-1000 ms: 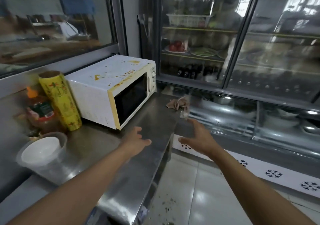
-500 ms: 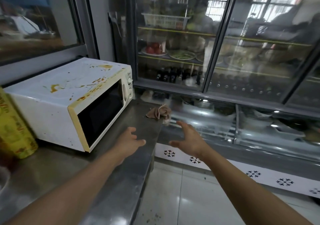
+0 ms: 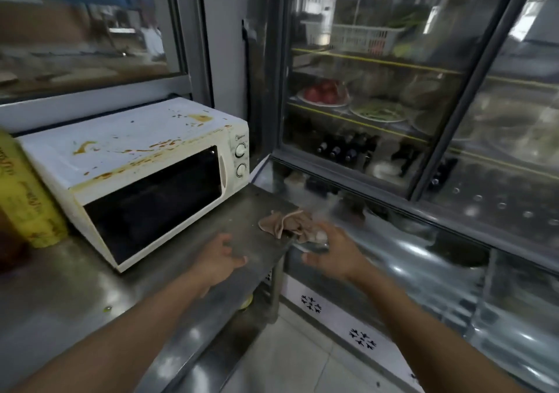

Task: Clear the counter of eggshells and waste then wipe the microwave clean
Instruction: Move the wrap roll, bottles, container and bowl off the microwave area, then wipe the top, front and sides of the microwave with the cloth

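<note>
Motion-blurred right hand, fingers spread, touches the crumpled cloth at the bench's far corner; left hand hovers, fingers loosely apart

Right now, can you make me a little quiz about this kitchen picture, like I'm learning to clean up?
1. True or false: the microwave top is clean.
2. Which hand is at the cloth? A) left B) right C) neither
3. Fill in: the cloth lies at the counter's ____ corner, by the fridge.

Key
1. False: orange-brown splatters streak its top.
2. B: the right hand reaches the cloth with open fingers; the left hand rests open on the counter.
3. Far.
</note>
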{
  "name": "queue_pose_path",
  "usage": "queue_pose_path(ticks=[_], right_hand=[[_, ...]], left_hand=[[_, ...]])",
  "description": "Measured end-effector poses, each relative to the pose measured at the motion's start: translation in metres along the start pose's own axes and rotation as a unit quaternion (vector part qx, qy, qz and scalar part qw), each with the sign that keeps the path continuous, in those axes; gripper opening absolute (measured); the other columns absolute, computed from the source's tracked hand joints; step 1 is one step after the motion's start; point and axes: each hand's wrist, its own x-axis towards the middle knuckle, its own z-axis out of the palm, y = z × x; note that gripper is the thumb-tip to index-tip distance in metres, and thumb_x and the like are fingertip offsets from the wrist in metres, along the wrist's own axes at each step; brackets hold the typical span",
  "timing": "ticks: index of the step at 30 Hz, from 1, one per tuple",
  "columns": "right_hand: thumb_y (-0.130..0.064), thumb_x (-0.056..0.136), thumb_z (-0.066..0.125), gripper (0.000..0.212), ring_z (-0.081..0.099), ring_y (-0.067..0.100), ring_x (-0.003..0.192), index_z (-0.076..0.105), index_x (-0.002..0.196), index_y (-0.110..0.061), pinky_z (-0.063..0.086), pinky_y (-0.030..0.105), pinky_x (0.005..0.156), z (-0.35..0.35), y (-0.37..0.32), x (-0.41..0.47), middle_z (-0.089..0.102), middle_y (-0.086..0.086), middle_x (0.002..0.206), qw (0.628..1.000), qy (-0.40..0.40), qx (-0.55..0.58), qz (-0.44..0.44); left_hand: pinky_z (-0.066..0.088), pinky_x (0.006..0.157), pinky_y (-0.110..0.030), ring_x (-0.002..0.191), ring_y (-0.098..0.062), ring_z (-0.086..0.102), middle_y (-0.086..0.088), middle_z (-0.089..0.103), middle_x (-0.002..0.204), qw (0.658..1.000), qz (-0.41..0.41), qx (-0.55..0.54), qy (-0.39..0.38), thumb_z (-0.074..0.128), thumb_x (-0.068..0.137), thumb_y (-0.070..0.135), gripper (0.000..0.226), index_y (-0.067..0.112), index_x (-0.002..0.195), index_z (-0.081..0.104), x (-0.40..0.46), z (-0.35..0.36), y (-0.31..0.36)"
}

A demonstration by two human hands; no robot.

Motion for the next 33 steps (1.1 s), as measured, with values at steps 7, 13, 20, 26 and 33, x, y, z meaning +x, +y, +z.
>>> queue_pose_path(ticks=[7,13,20,26,33], right_hand=[[-0.027,0.076,0.073,0.064,0.044,0.008,0.105,0.043,0.132,-0.027,0.031,0.018,0.085,-0.016,0.053,0.053,0.045,-0.014,0.118,0.998,-0.065,0.010,0.010],[-0.024,0.074,0.073,0.066,0.048,0.025,0.120,0.044,0.133,-0.017,0.041,0.035,0.101,-0.008,0.073,0.110,0.049,0.006,0.131,0.994,-0.106,-0.012,0.035],[-0.019,0.075,0.073,0.073,0.046,0.028,0.121,0.036,0.138,-0.015,0.038,0.030,0.098,0.009,0.090,0.186,0.044,0.010,0.136,0.988,-0.129,-0.084,0.011],[-0.018,0.073,0.073,0.080,0.046,0.028,0.122,0.033,0.142,-0.016,0.041,0.030,0.101,0.039,0.106,0.235,0.041,0.010,0.139,0.973,-0.164,-0.163,0.022],[-0.012,0.087,0.053,0.036,0.053,0.026,0.112,0.058,0.123,-0.010,0.040,0.024,0.094,0.054,0.121,0.259,0.051,0.016,0.127,0.957,-0.149,-0.247,-0.019]], left_hand=[[0.042,0.085,-0.026,0.104,-0.021,0.051,-0.015,0.051,0.122,0.998,-0.034,0.027,0.044,0.064,0.085,0.005,0.058,0.003,0.136,0.037,0.016,0.042,0.025],[0.041,0.086,-0.027,0.107,-0.023,0.054,-0.006,0.054,0.108,0.996,-0.058,0.036,0.062,0.065,0.083,0.006,0.053,0.006,0.131,0.042,0.059,0.054,0.027],[0.044,0.094,-0.034,0.115,-0.030,0.055,-0.016,0.055,0.126,0.995,-0.052,0.049,0.072,0.067,0.082,0.008,0.051,0.004,0.128,0.048,0.128,0.063,0.019],[0.046,0.094,-0.037,0.110,-0.032,0.057,-0.014,0.061,0.115,0.994,-0.044,0.089,0.042,0.071,0.078,0.015,0.046,0.007,0.120,0.053,0.180,0.061,0.009],[0.042,0.085,-0.023,0.103,-0.018,0.060,-0.003,0.062,0.115,0.990,-0.050,0.132,0.029,0.073,0.069,0.029,0.057,0.014,0.120,0.052,0.213,0.058,0.005]])
